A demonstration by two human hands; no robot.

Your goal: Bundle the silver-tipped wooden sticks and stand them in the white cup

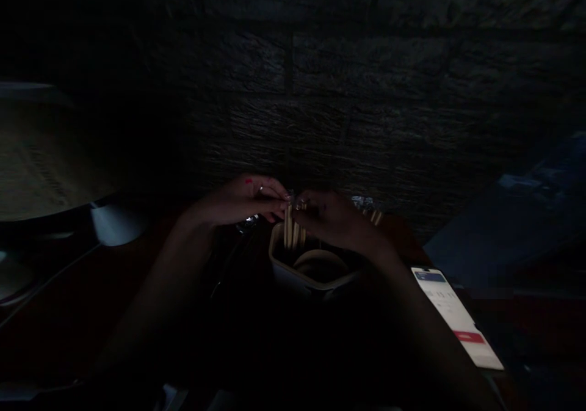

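Observation:
The scene is very dark. Several slim wooden sticks point(295, 234) stand upright at the far left side of a pale-rimmed container point(273, 257). My left hand point(259, 198) reaches in from the left, its thumb and fingers pinched at the top of the sticks. From the other side, my right hand point(332, 217) has its fingers closed around the upper part of the same sticks. Something small and clear glints between the fingertips, but I cannot make it out. A round-rimmed object point(320, 256) lies inside the container.
A lit phone point(458, 319) lies right of my right forearm. More sticks point(376, 217) and a shiny clear wrapper point(365, 202) show behind my right hand. At left are a white cone-shaped object point(114, 225) and a large pale surface point(50, 154). A rough block wall point(293, 93) rises behind.

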